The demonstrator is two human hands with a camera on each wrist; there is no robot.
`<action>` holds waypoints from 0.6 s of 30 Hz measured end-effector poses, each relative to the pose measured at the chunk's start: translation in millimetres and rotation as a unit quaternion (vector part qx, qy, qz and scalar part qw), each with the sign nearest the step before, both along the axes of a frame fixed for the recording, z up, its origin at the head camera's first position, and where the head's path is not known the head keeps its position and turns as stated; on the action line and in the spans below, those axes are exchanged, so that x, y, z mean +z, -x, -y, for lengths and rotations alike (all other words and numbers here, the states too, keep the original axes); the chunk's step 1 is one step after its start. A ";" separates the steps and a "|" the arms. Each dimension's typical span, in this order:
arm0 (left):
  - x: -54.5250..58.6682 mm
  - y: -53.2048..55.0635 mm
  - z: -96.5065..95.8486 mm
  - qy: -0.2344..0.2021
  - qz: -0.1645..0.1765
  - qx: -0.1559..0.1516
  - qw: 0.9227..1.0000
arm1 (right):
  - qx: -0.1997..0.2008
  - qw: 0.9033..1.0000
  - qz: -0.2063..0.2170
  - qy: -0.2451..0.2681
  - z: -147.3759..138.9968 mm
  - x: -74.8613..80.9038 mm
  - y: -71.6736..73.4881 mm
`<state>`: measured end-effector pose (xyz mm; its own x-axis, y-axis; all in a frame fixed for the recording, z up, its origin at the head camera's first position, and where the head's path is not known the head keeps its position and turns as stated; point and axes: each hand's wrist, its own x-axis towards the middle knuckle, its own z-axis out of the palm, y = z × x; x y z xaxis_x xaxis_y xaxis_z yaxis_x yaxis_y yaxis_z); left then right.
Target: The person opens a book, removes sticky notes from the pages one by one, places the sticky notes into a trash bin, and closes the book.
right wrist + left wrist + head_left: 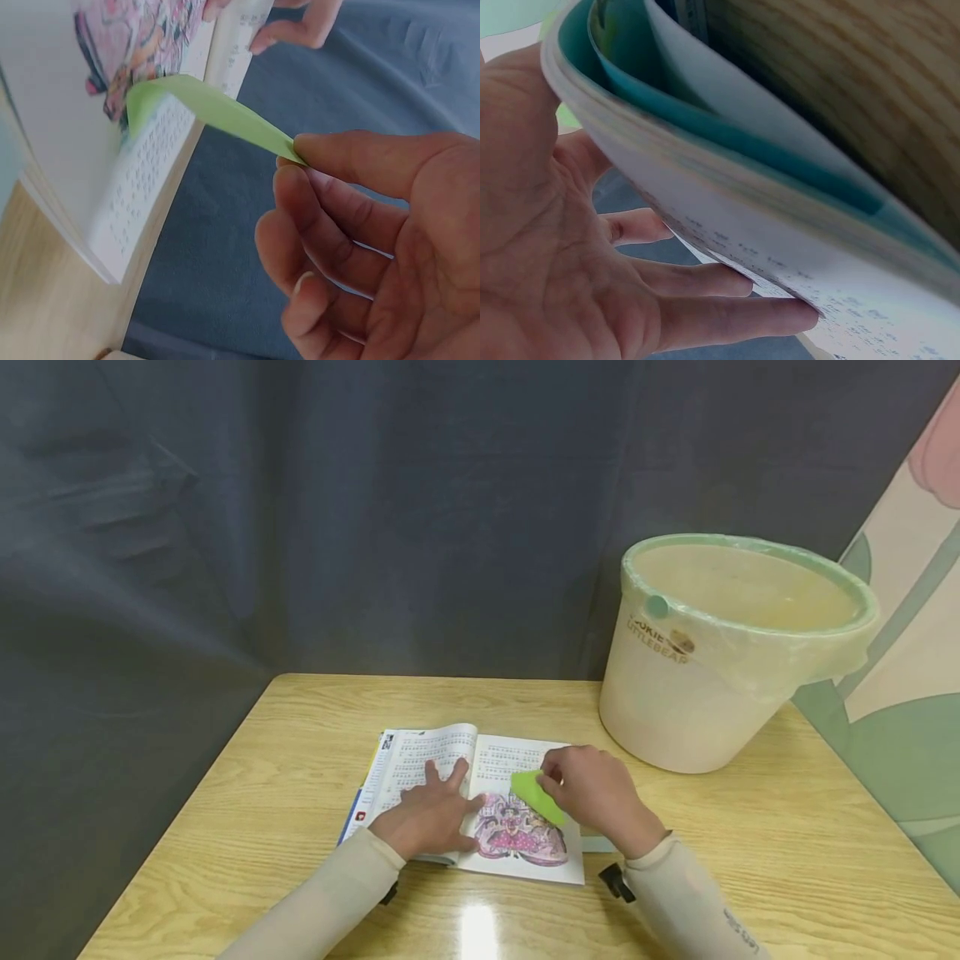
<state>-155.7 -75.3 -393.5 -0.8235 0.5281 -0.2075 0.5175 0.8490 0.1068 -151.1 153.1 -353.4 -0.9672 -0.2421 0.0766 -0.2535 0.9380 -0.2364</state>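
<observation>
Dark blue-grey cloth [450,527] hangs behind a wood-grain table [255,827]. On the table's right side stands a large cream bucket [675,710] with a pale green rim. In front of it and further left, a book [498,762] lies spread flat, with printed text on both pages. A person's left hand [433,814] rests across its centre fold, fingers straight and splayed, gripping nothing. The right hand [596,789] is over the right-hand page, thumb and fingertips drawn together in a narrow pinch. Below the text on that page is a pink and purple picture [512,842]. Smallest is a bright green paper slip [537,797]: one end sits in the right hand's pinch, and its bowed body slants over the picture's upper right. Whether the far end is stuck to the page cannot be told.

To handle it well, the left hand should probably press the fold flat and steady, while a light pinch lets the slip bend without creasing; a sharp tug could lift the page.
</observation>
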 end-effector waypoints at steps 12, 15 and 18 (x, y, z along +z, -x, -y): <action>1.8 -0.2 0.6 -0.006 0.005 -0.001 1.000 | -0.008 1.000 -0.011 0.012 -12.4 6.6 1.3; 1.6 -0.5 1.0 -0.009 0.005 -0.001 1.000 | -0.014 1.000 -0.011 0.014 -15.3 8.4 1.6; 1.3 -0.6 0.9 -0.008 0.006 -0.002 1.000 | -0.021 1.000 -0.008 0.014 -18.2 10.1 1.8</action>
